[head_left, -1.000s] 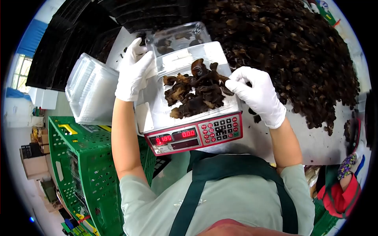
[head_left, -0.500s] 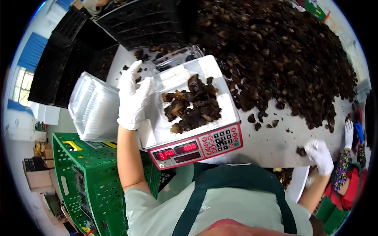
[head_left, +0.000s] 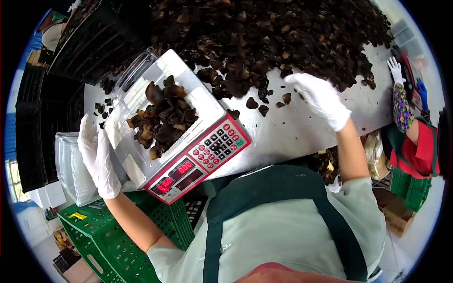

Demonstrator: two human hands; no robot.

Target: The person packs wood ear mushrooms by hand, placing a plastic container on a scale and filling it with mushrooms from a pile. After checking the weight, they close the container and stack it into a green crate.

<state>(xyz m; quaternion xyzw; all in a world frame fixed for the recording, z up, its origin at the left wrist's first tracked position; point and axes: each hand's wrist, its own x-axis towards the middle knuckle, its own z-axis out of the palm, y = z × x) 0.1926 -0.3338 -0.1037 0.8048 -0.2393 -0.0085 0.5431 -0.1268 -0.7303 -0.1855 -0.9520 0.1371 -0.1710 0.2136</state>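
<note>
My left hand (head_left: pixel 99 158), in a white glove, is open with thumb and fingers apart. It is beside a clear plastic tray holding dark wood ear mushrooms (head_left: pixel 165 113). The tray lies on a white and red digital scale (head_left: pixel 191 162), whose red digits seem to read 0.160 and 0.00. A stack of clear plastic trays (head_left: pixel 71 170) stands just behind my left hand, partly hidden by it. My right hand (head_left: pixel 323 101), also white-gloved, is over the metal table at the front of the mushroom pile, its fingers stretched out and nothing visible in them.
A large heap of wood ear mushrooms (head_left: pixel 255 37) covers the back of the metal table (head_left: pixel 273 141). Black crates (head_left: pixel 35 127) stand at the left. A green crate (head_left: pixel 122 245) is below the scale. Another person's gloved hand (head_left: pixel 395 70) is at the far right.
My right hand has moved from the table's near right up and left toward the heap. The view has turned, and the scale's first reading has gone from 0.150 to about 0.160.
</note>
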